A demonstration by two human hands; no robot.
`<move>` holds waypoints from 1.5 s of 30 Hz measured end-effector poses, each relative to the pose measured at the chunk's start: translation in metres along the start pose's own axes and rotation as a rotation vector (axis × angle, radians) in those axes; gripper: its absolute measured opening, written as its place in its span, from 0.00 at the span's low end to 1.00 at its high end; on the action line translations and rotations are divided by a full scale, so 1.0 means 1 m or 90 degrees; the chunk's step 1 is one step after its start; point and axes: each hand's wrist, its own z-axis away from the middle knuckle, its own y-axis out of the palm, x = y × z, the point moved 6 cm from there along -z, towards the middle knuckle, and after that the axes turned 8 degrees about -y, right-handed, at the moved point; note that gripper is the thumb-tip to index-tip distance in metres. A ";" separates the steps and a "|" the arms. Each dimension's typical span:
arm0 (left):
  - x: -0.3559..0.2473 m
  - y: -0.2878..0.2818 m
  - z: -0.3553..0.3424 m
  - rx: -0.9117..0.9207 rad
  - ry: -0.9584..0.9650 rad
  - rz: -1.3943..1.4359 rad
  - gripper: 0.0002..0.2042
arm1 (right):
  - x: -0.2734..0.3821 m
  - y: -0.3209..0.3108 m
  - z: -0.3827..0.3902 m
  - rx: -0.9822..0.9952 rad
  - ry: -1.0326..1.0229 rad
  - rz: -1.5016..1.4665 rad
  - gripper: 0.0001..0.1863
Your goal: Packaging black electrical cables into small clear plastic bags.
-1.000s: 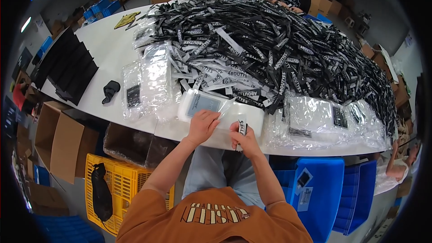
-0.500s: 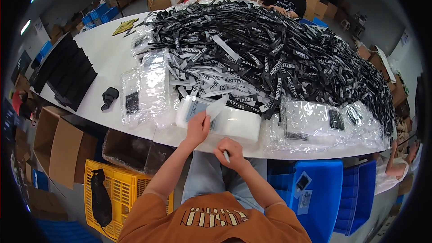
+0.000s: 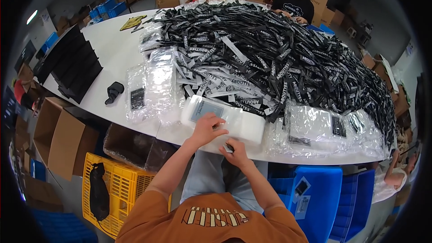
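Along the near edge of the counter [image 3: 110,63], the right hand [image 3: 235,151] curls closed around a small dark piece [image 3: 230,147], mostly hidden. Forearm angled inward, the left hand [image 3: 208,129] hangs over the white packet stack [image 3: 249,126] lying there, thumb spread from its fingers.

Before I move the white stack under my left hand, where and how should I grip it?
Take the white stack by its right end, probably from the near side: that end is clear of your left hand, while strips crowd its far edge.
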 end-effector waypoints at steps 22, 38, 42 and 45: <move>-0.088 -0.008 0.040 -0.006 0.392 -0.193 0.17 | 0.001 -0.048 -0.016 -0.116 0.508 -0.437 0.13; -0.073 -0.017 0.026 -0.111 -0.032 0.201 0.06 | 0.048 -0.044 -0.059 0.011 0.081 0.086 0.08; -0.045 -0.008 0.021 -0.014 -0.094 0.161 0.04 | 0.057 -0.037 -0.062 0.103 -0.004 0.126 0.06; -0.059 -0.022 0.015 -0.168 0.104 0.127 0.02 | 0.080 -0.041 -0.058 0.070 -0.067 0.169 0.06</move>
